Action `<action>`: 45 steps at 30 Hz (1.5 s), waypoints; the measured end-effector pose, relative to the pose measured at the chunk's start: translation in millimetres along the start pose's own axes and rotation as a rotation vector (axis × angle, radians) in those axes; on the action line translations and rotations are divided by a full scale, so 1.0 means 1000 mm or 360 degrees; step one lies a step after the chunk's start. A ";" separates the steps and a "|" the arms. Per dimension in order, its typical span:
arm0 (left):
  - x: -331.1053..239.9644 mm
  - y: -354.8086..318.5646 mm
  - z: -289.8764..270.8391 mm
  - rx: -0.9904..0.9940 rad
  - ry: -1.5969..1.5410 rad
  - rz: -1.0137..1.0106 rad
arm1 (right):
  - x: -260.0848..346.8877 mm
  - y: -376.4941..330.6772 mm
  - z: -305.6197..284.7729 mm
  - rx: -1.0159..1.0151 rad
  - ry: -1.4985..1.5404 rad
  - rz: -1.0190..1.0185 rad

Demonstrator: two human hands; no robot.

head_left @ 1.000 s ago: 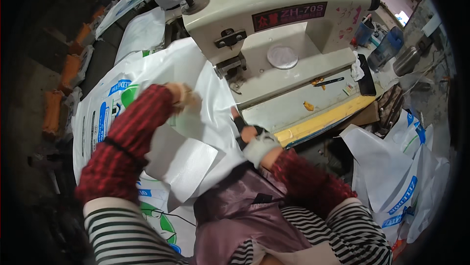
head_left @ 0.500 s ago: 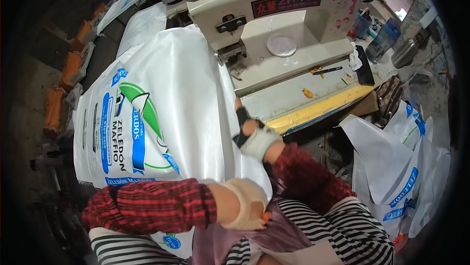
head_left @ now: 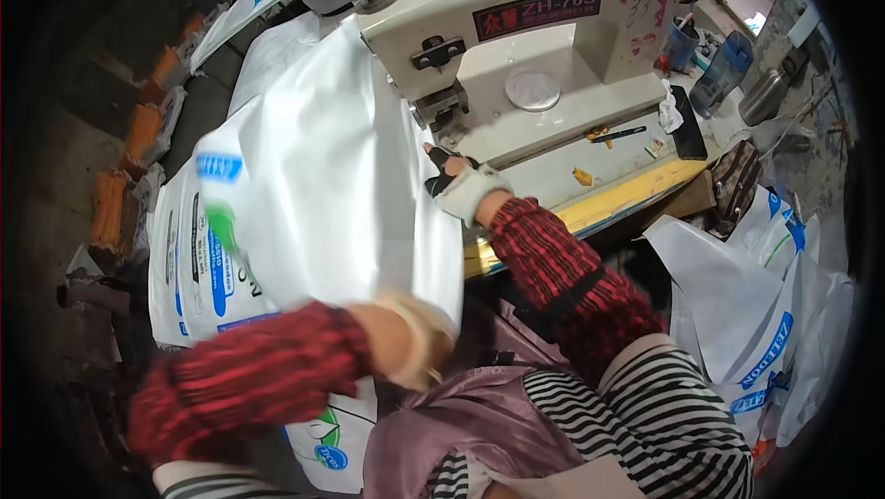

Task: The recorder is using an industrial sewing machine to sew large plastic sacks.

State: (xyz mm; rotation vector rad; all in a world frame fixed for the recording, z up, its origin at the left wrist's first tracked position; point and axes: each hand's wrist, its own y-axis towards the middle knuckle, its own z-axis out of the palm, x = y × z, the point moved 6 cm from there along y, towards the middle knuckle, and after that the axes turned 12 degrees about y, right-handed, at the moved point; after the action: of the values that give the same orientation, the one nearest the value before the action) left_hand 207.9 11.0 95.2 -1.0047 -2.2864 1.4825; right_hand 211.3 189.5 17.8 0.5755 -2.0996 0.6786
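A: Item one, left side?
B: Stack of white printed sacks, blue and green markings, hanging over the desk's left edge. On top lies a white sack, spread from the desk's front edge up under the machine head.

A: Left hand?
B: Left hand, gloved, blurred, at the sack's near edge by the desk's front edge. Fingers curled at the sack's hem; whether they actually grip it, cannot tell.

A: Right hand?
B: Right hand, fingerless glove, pale cuff, red plaid sleeve. Fingers bent, pressing the sack's right edge just beside the presser foot; cannot tell if they pinch it.

A: Machine?
B: Cream sewing machine, mid-desk, toward the back edge.

A: Further right?
B: Yellow strip along the desk's front edge. Dark pen on the machine bed. Black phone near the desk's right edge. Blue cup at the back right corner. More white sacks below the desk's right end.
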 end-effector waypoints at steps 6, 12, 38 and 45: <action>-0.040 0.060 -0.001 -0.0010 -0.0308 0.0351 | -0.004 -0.091 0.023 0.0753 -0.0903 -0.0154; -0.051 0.062 0.001 -0.0045 -0.0133 0.0474 | -0.014 -0.105 0.042 0.0689 -0.0412 0.0263; -0.011 -0.020 -0.047 0.0029 0.0017 -0.0075 | -0.046 -0.040 0.060 0.0424 -0.0913 0.0059; 0.042 0.070 -0.040 -0.0884 -0.0054 -0.0250 | -0.002 -0.017 0.011 0.0109 -0.0144 0.0056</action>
State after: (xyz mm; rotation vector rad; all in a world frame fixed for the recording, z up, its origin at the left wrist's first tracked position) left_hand 228.1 84.7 45.4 -0.8933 -2.7990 0.8192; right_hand 216.4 169.5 15.0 0.6184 -2.1818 0.7596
